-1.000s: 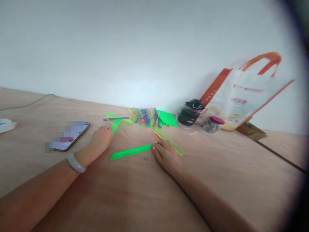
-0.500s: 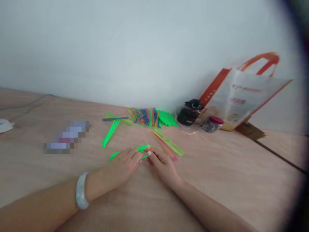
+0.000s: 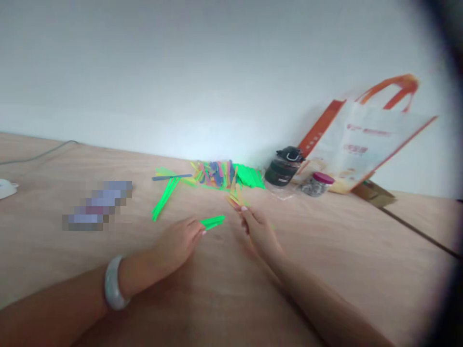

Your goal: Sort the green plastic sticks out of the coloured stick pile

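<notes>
The left hand (image 3: 185, 237) was closed on the green sticks (image 3: 214, 221), low over the counter (image 3: 231, 308), near the middle. Their ends came out past the hand on the right side, which probably kept the sticks gathered and lying in one direction. The right hand (image 3: 257, 230) was also closed, it seems on one orange stick (image 3: 238, 193), pinched near its lower end so that its upper part stayed free and visible. The picture was somewhat blurred there, and I could not separate this stick fully from the other yellow and orange ones lying just beside it.

Behind the hands, near the wall (image 3: 181, 86), lay the mixed pile (image 3: 217, 174) of coloured sticks, perhaps placed there to be in reach of both arms. To its left, a green group (image 3: 164, 200) was spread a little like a fan, its far end by a blue stick (image 3: 171, 178).

The bottle (image 3: 284, 168), the jar (image 3: 318, 184) and the bag (image 3: 356, 149) stood together at the right, presumably so that the arms would not push them.
</notes>
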A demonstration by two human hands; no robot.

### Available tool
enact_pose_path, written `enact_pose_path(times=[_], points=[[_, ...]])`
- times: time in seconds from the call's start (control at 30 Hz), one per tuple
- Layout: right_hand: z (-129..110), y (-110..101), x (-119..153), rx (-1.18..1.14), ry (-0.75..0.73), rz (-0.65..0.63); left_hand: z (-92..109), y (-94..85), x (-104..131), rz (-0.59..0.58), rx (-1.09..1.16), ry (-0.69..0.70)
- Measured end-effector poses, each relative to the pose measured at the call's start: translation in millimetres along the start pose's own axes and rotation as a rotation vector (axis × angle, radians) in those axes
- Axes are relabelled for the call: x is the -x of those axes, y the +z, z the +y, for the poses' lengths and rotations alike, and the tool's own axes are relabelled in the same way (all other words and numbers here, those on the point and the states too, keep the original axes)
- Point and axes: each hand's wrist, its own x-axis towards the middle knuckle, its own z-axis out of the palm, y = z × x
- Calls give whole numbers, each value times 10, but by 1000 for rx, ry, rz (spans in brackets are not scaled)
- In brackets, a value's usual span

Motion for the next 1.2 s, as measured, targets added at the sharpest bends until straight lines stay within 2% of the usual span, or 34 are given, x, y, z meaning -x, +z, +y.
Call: enact_pose_path(times=[0.07, 0.13, 0.3, 0.43, 0.53, 0.73, 0.9, 1.03, 1.13, 1.2], points=[[81, -134, -126, 166, -54, 104, -33, 0, -7, -10, 34, -33], [167, -209, -211, 413, -170, 135, -54, 31, -19, -22, 31, -25], [270, -156, -180, 913, -400, 68, -76, 158, -42, -42, -44, 8], [274, -131, -144, 1137, -452, -27, -124, 209, -26, -57, -48, -13], [316, -156, -193, 1196, -416, -61, -186, 231, -25, -77, -17, -1], [404, -231, -310, 1266, -338, 7, -260, 256, -52, -64, -6, 26], [358, -233, -264, 1298, -450, 50, -231, 208, -64, -56, -46, 33], [305, -151, -166, 1268, -573, 11, -367, 48, -110, 30, -192, -100], [289, -89, -120, 1221, -630, -26, -605, -111, -144, 104, -354, -275], [283, -66, -110, 1202, -648, -46, -778, -198, -154, 96, -413, -382]])
